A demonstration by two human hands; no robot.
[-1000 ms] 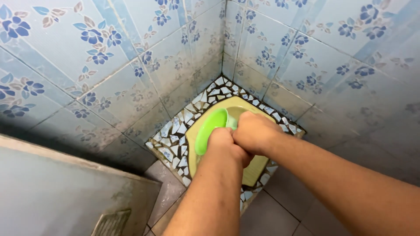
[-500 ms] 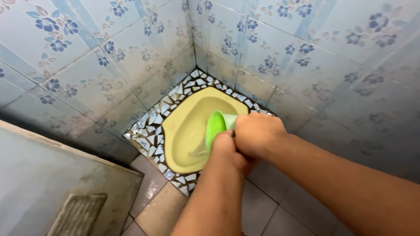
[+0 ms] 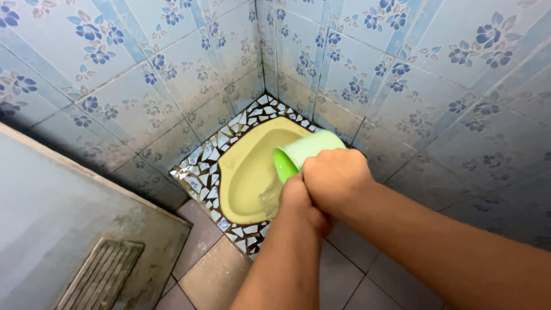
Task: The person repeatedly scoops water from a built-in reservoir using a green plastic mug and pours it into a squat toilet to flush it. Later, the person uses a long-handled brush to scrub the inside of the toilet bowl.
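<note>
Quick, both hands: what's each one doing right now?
Left hand: closed, pressed against the right; its grip is hidden.
Right hand: closed, holding the tipped green plastic scoop over the yellow squat toilet.

1. We see a bright green plastic scoop (image 3: 303,154), a shade deeper inside its mouth.
2. We see a pale yellow squat toilet pan (image 3: 248,172).
3. Around the pan we see a border of broken tile mosaic (image 3: 202,161) in white, pale blue and grey.
4. We see wall tiles (image 3: 172,57) in pale blue, patterned with dark blue flowers and diagonal stripes.
5. We see plain grey-brown floor tiles (image 3: 213,275).
6. We see a dull grey door (image 3: 69,229), stained along its edges.
</note>
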